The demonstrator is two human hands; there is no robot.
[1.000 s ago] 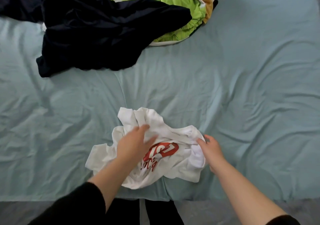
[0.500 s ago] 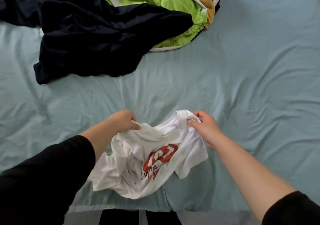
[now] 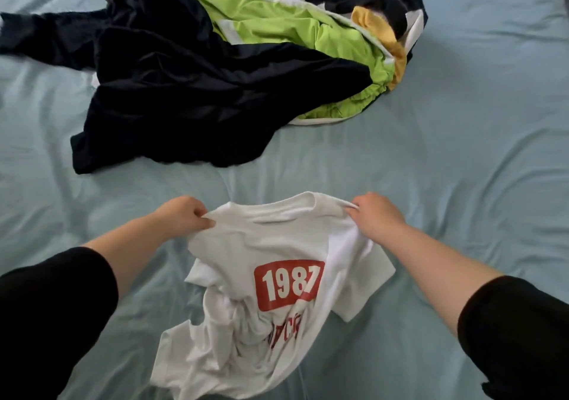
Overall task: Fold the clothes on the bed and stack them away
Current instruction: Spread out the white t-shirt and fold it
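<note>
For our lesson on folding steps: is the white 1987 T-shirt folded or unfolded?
Unfolded. The left hand and right hand grip the white T-shirt at the shoulders; its lower half is bunched and creased.

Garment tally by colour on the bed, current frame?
white T-shirt, red 1987 print: 1
dark navy garment: 1
lime green garment: 1
yellow garment: 1
Total: 4
The last three overlap in a heap, so each of those counts is a minimum. The white strips there may be trim and are not counted.
</note>
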